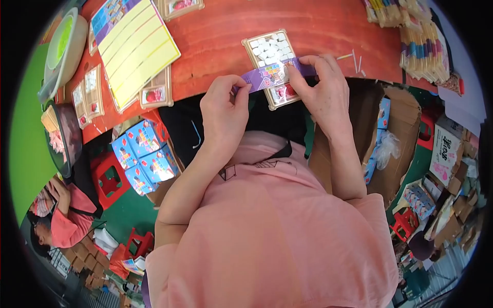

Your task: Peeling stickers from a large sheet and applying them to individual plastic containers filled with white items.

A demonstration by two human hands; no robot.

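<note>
A small beige tray (263, 35) sits tilted at the near edge of the red table, partly over the edge. Its far part holds several white cube-like pieces (269, 46), and a red-and-white packet (282, 93) shows in its near part. Across the tray lies a purple printed paper band (263, 78). My left hand (224, 109) pinches the band's left end between thumb and fingertips. My right hand (324, 95) is at the other end, its thumb pressed on the band's printed face and its fingers curled around the right end.
Left on the table are yellow striped sheets (136, 49), more filled trays (91, 90) and a pale basin (78, 43). Thin white sticks (354, 61) and bundled packs (423, 51) lie right. Blue boxes (146, 151) and an open carton (403, 146) stand below. Another person (74, 213) is lower left.
</note>
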